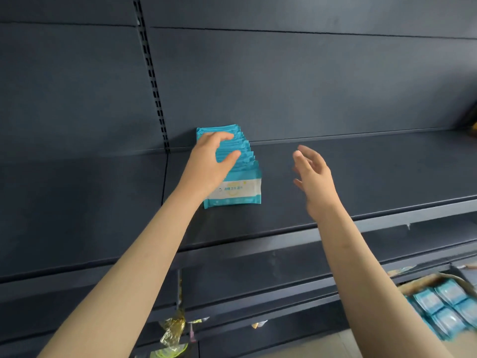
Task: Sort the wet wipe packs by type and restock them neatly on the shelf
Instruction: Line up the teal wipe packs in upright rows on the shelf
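head cam, close, faces forward, slightly down at shelf (335, 177).

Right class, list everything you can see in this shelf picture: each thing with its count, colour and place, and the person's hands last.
wet wipe packs: one row, exact count unclear, teal with white label, upright on the shelf, left of centre
shelf: one, dark grey-blue, across the middle
slotted upright: one, black, on the back panel, left
cardboard box: one, brown, lower right, partly cut off
boxed packs: several, teal, inside the box
crumpled wrappers: a few, gold and yellow-green, bottom left
yellow object: one, far right, mostly cut off
left hand: arched over the row's top
right hand: open, in the air right of the row
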A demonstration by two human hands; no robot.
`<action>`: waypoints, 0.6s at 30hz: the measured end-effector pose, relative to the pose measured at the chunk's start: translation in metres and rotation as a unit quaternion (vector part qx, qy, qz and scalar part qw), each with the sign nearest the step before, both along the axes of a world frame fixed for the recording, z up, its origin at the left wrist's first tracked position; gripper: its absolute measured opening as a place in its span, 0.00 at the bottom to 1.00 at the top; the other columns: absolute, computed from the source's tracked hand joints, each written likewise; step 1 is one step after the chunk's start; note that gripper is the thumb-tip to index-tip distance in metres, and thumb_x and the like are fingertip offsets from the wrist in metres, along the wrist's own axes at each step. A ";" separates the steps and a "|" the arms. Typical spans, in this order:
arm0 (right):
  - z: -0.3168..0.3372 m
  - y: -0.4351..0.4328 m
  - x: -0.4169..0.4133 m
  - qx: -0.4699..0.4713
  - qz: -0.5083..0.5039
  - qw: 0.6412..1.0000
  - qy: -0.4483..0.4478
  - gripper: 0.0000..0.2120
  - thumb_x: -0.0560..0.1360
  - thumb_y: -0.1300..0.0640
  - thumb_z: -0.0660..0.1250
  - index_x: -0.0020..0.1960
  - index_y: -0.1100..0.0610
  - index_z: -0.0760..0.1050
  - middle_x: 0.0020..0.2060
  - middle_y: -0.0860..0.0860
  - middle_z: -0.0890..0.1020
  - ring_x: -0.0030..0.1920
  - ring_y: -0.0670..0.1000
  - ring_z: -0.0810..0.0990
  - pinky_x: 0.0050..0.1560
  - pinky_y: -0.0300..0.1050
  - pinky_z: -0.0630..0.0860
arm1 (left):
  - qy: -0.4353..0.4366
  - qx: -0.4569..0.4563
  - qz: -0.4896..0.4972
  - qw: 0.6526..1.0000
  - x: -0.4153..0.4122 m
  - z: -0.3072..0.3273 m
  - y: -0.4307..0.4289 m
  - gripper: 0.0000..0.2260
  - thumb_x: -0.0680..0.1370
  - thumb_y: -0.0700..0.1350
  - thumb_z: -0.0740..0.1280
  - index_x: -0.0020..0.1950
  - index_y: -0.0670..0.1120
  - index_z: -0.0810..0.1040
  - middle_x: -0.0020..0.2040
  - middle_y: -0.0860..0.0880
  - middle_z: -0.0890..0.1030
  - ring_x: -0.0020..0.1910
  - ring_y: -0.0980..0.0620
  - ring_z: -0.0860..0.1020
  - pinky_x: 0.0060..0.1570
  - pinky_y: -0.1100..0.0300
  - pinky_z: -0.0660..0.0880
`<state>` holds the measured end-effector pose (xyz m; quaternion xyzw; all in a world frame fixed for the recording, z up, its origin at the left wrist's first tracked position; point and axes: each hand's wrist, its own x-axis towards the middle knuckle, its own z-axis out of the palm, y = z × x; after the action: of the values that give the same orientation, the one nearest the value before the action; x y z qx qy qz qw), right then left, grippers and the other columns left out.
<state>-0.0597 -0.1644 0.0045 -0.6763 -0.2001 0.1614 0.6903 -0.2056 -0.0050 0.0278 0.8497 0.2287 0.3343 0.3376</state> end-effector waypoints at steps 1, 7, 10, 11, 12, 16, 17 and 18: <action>0.006 -0.012 0.008 0.005 -0.005 1.000 -0.002 0.13 0.80 0.47 0.64 0.64 0.43 0.73 0.56 0.39 0.77 0.63 0.45 0.76 0.69 0.50 0.71 | -0.007 -0.027 -0.009 1.000 0.010 0.004 -0.009 0.15 0.79 0.49 0.67 0.66 0.52 0.74 0.66 0.56 0.72 0.65 0.56 0.73 0.65 0.60 0.68; 0.024 -0.124 0.059 0.012 -0.063 0.998 0.001 0.16 0.80 0.42 0.63 0.67 0.40 0.71 0.65 0.40 0.75 0.68 0.46 0.72 0.66 0.48 0.71 | -0.016 -0.170 -0.079 0.982 0.088 0.014 -0.091 0.18 0.80 0.53 0.65 0.70 0.54 0.72 0.67 0.57 0.74 0.63 0.58 0.75 0.54 0.66 0.69; 0.019 -0.198 0.086 -0.002 -0.115 0.993 0.011 0.19 0.80 0.41 0.62 0.70 0.42 0.69 0.67 0.42 0.73 0.67 0.47 0.71 0.61 0.47 0.70 | -0.011 -0.218 -0.129 0.967 0.130 0.004 -0.152 0.18 0.80 0.54 0.66 0.69 0.55 0.72 0.67 0.57 0.74 0.60 0.62 0.75 0.63 0.58 0.72; 0.015 -0.224 0.095 -0.006 -0.132 0.991 0.014 0.19 0.80 0.41 0.61 0.70 0.43 0.69 0.67 0.43 0.73 0.67 0.48 0.71 0.61 0.47 0.70 | -0.004 -0.234 -0.147 0.961 0.145 -0.001 -0.173 0.17 0.79 0.54 0.66 0.68 0.56 0.73 0.67 0.57 0.74 0.60 0.63 0.75 0.65 0.55 0.72; 0.009 -0.250 0.104 -0.011 -0.148 0.989 0.018 0.20 0.80 0.41 0.61 0.71 0.44 0.68 0.67 0.43 0.73 0.67 0.48 0.71 0.60 0.47 0.70 | 0.006 -0.247 -0.165 0.955 0.159 -0.007 -0.195 0.17 0.79 0.55 0.66 0.68 0.57 0.73 0.67 0.57 0.74 0.60 0.62 0.74 0.67 0.53 0.72; -0.022 -0.349 0.132 -0.043 -0.201 0.978 0.045 0.24 0.80 0.39 0.60 0.73 0.46 0.65 0.70 0.46 0.70 0.67 0.49 0.69 0.63 0.49 0.68 | 0.047 -0.284 -0.226 0.930 0.213 -0.036 -0.283 0.18 0.80 0.55 0.65 0.69 0.55 0.72 0.68 0.55 0.74 0.65 0.55 0.74 0.66 0.51 0.73; -0.032 -0.372 0.137 -0.051 -0.218 0.973 0.055 0.25 0.80 0.39 0.60 0.74 0.46 0.65 0.71 0.47 0.70 0.68 0.50 0.70 0.63 0.50 0.69 | 0.059 -0.293 -0.241 0.923 0.225 -0.044 -0.305 0.18 0.80 0.54 0.65 0.70 0.54 0.72 0.68 0.55 0.74 0.65 0.55 0.74 0.65 0.52 0.73; -0.041 -0.394 0.141 -0.055 -0.235 0.968 0.066 0.25 0.80 0.39 0.60 0.74 0.46 0.65 0.70 0.48 0.71 0.68 0.52 0.70 0.64 0.51 0.70 | 0.072 -0.301 -0.255 0.916 0.236 -0.051 -0.325 0.18 0.81 0.53 0.65 0.70 0.52 0.72 0.68 0.55 0.74 0.66 0.54 0.74 0.64 0.53 0.74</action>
<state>0.0817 -0.5580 -0.0368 -0.7292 0.0201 0.0500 0.6822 0.0307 -0.3302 -0.0230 0.7595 0.1175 0.0897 0.6335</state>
